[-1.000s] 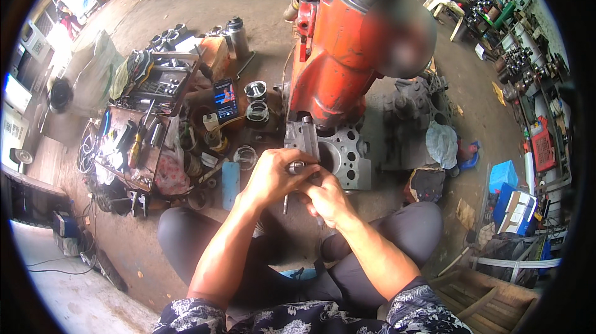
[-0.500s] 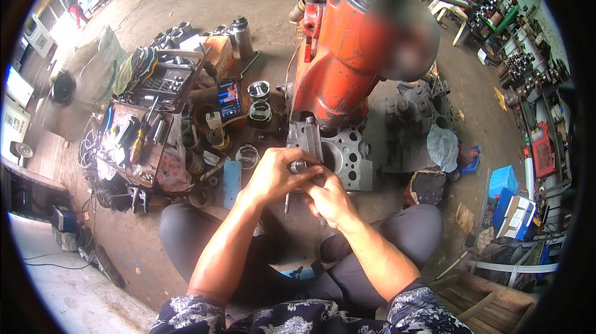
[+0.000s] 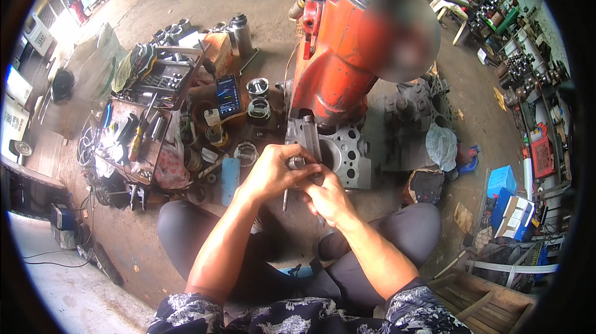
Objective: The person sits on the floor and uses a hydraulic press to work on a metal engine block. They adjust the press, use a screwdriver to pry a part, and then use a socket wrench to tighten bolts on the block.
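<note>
My left hand (image 3: 273, 171) is closed on a short cylindrical metal piece (image 3: 297, 162), whose round end shows between thumb and fingers. Against it, with fingertips meeting, my right hand (image 3: 329, 198) is closed too; a dark tip juts out below its fingers, but most of what it grips is hidden. Just beyond both hands a grey metal bar (image 3: 311, 135) lies over the engine block (image 3: 356, 163), which has a large bore and several smaller holes. An orange-red machine (image 3: 335, 67) stands on the far side of that block. A thin rod hangs down beside my left wrist.
Pistons (image 3: 259, 108) stand left of the block, near a phone (image 3: 228, 95) with a lit screen. Farther left are tool trays (image 3: 177, 79) and a yellow-handled screwdriver (image 3: 136, 143). A blue plate (image 3: 230, 180) lies by my left forearm. Right are another engine block (image 3: 406, 117) and blue boxes (image 3: 501, 182).
Both hands stay together over the block's near edge, with only a very slight shift of the fingers. The phone's screen shows a different picture.
</note>
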`<state>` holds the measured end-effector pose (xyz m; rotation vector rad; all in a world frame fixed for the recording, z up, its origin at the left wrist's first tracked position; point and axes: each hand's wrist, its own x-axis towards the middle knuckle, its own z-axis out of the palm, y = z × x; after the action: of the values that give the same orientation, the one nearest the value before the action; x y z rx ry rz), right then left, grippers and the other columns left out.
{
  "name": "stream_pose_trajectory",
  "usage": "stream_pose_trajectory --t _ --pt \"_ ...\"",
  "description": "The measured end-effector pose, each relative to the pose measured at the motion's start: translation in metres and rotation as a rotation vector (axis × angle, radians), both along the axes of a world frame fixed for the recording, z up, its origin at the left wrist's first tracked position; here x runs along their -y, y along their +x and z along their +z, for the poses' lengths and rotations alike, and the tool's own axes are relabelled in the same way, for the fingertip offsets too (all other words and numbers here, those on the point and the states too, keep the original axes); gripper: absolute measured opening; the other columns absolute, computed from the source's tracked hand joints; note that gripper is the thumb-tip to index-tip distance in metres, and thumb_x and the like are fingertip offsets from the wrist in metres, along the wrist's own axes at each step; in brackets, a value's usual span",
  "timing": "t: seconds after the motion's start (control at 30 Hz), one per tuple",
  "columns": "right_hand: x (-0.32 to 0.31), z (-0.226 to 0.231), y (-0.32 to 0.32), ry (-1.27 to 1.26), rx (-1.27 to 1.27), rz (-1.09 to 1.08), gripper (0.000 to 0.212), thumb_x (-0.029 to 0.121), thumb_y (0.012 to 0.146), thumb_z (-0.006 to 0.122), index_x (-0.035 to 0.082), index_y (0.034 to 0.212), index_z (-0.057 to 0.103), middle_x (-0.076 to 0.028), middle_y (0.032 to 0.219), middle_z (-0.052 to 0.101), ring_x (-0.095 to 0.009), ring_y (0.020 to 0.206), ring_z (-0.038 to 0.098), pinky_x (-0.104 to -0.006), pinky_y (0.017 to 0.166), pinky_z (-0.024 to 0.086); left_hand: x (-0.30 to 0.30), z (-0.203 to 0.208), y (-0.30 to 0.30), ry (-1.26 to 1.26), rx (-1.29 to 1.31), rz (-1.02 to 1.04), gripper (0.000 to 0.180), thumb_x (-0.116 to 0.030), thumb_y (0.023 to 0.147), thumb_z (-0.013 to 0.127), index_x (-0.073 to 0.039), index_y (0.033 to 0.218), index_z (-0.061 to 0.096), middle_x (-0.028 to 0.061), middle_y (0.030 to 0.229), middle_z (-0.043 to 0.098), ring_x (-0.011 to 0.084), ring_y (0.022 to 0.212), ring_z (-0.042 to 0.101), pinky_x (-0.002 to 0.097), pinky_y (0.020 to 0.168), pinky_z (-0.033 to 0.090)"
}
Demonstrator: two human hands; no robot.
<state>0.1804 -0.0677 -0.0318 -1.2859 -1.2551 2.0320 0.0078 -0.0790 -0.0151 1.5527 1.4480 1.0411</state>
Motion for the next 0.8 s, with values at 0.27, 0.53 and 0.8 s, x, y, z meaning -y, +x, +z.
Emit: stream_pose_trajectory --t 0.27,0.53,0.8 --pt "0.002 0.005 -0.001 0.014 0.032 0.044 0.043 0.025 0.099 0.065 0.005 0.134 0.052 -0.001 0.069 0.057 -0.007 0.046 0.049 -0.0250 0.039 0.039 0.000 -0.010 0.000 0.130 0.076 -0.035 0.020 -0.017 0.085 0.084 -0.001 0.096 0.078 0.0124 0.089 0.077 0.0179 0.080 0.073 0.0342 0.072 0.057" --pt "-0.002 0.012 -0.002 0.064 -0.011 -0.008 0.036 0.029 0.098 0.068 0.003 0.120 0.055 -0.001 0.070 0.055 -0.008 0.046 0.048 -0.0262 0.038 0.038 -0.002 -0.018 0.010 0.139 0.021 0.092 0.013 -0.008 0.080 0.086 -0.003 0.088 0.078 0.0091 0.079 0.076 0.0156 0.072 0.071 0.0303 0.068 0.054" --pt "-0.002 0.003 0.003 0.115 0.068 0.003 0.038 0.028 0.097 0.068 0.001 0.120 0.055 -0.004 0.070 0.059 -0.011 0.050 0.054 -0.0306 0.042 0.042 0.001 -0.023 0.015 0.087 0.150 0.111 0.011 -0.007 0.083 0.083 -0.001 0.087 0.074 0.0093 0.078 0.075 0.0143 0.073 0.070 0.0297 0.067 0.053"
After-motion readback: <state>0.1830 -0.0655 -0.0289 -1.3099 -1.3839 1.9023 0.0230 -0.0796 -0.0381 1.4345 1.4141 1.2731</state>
